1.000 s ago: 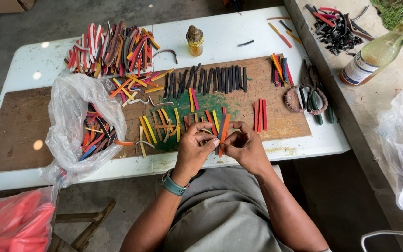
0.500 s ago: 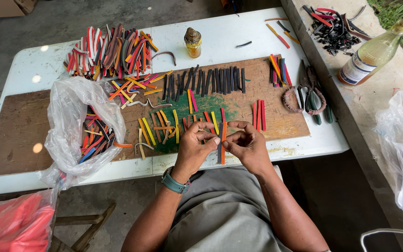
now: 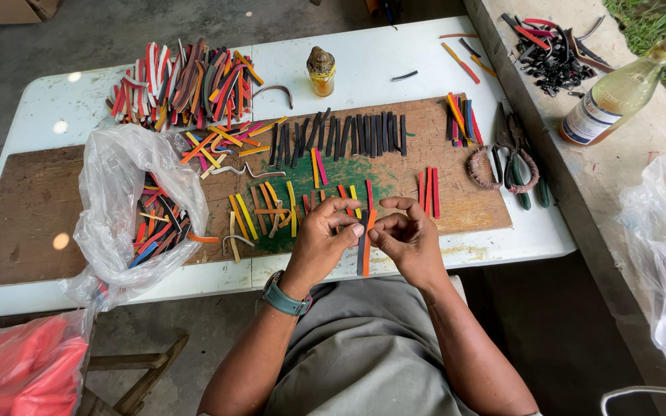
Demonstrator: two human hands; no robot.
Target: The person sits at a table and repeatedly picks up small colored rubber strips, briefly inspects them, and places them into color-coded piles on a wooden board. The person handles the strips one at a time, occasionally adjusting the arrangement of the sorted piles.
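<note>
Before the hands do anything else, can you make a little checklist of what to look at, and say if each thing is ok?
1. Both hands on the work: left hand and right hand meet at the table edge. Ok.
2. Strips held: an orange strip and a dark strip hang between the fingertips. Ok.
3. How firmly they are pinched: fingers hide the grip. Cannot tell.
4. Sorted rows on the wooden board: black strips lie side by side. Ok.
5. Plastic bag of mixed strips: open, beside the left hand. Ok.
6. Pliers: lying apart from both hands. Ok.
</note>
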